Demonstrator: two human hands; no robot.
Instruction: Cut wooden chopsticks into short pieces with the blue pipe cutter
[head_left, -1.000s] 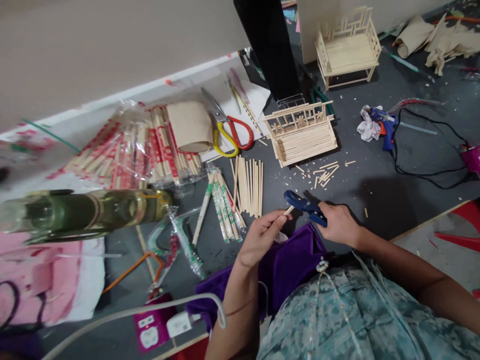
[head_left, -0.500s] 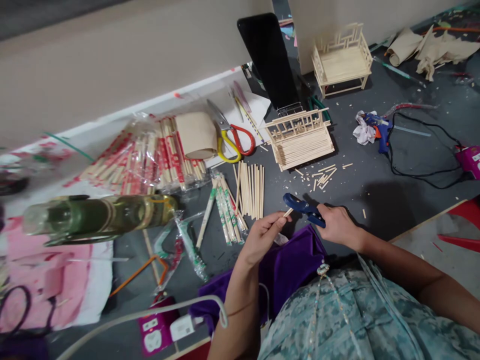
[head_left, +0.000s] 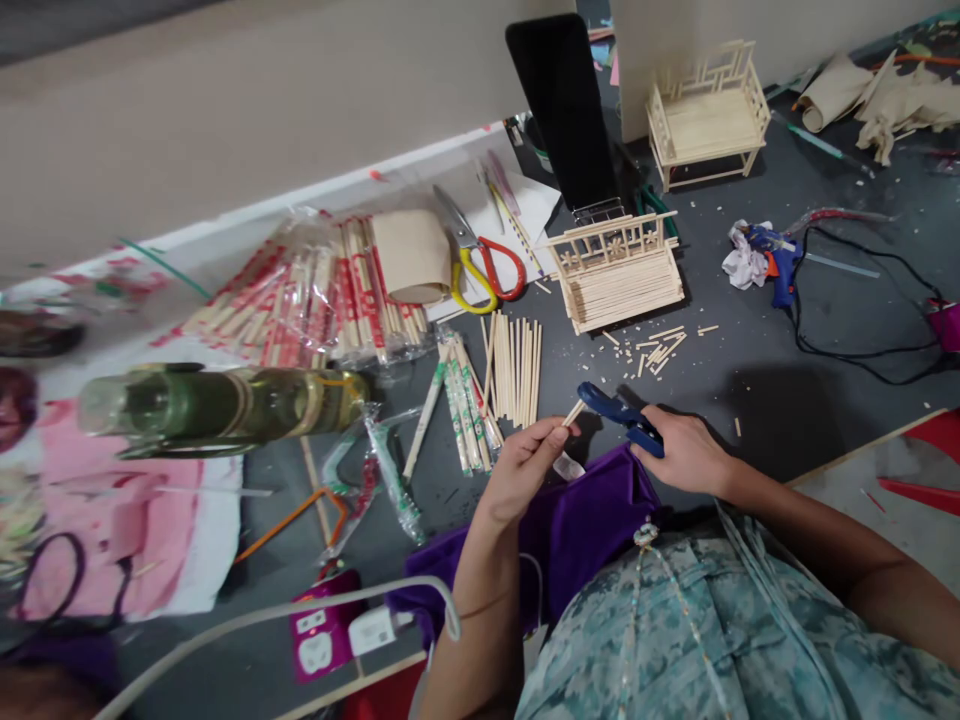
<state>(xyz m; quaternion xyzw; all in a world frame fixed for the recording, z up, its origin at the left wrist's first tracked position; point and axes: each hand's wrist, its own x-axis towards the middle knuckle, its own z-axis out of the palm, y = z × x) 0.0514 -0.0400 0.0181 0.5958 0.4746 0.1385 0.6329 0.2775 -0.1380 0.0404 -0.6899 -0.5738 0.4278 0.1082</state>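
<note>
Between the fingers and thumb of my left hand [head_left: 525, 462] is a short length of thin wooden stick [head_left: 574, 412], pinched so its end points up and right. My right hand [head_left: 686, 450] is closed around the handles of a dark blue hand cutter [head_left: 619, 410]. The cutter's head lies right at the stick's tip; whether its blades touch the wood I cannot tell. Just beyond my hands lie a row of bare wooden sticks [head_left: 517, 370] and several short cut pieces [head_left: 660, 350]. A miniature stick-built bench [head_left: 626, 285] stands behind them.
A second miniature bench [head_left: 709, 125] stands farther back, near a propped black phone [head_left: 562, 110]. A blue glue gun [head_left: 784, 275] with its cord lies right. Scissors [head_left: 491, 275], wrapped chopsticks [head_left: 300, 300] and a green bottle [head_left: 217, 410] are left. Purple cloth [head_left: 577, 530] hangs at the table edge.
The camera view has turned slightly left, so the tabletop things appear farther right. Both hands keep their grips. More of the stick shows between my left fingers and the cutter.
</note>
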